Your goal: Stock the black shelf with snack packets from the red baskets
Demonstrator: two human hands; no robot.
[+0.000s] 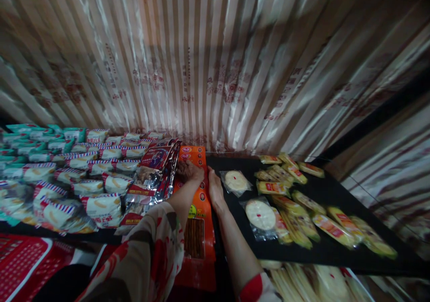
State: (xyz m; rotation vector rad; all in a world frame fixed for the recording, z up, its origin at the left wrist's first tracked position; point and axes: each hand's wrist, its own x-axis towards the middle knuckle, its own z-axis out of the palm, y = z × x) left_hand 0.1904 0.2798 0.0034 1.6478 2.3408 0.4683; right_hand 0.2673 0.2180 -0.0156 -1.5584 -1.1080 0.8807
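An orange snack packet (202, 221), with a clear window showing brown strips, lies long-ways in front of me on the black shelf. My left hand (190, 171) rests over its upper part, fingers curled at its left edge. Against the right edge of the packet, my right hand (215, 187) presses in, its thumb up and its other fingers partly hidden. The packet is gripped between both hands. Close beside my left hand stand maroon and silver snack packets (149, 176), stacked and leaning. Whether more orange packets lie beneath is hard to tell.
Rows of small white bags with striped tops (102, 208) and green bags (27, 143) fill the left. On the black shelf (235, 212) at right lie round wrapped cakes (260, 214) and yellow packs (336, 230). A red basket (27, 266) sits lower left; a striped curtain (188, 60) hangs behind.
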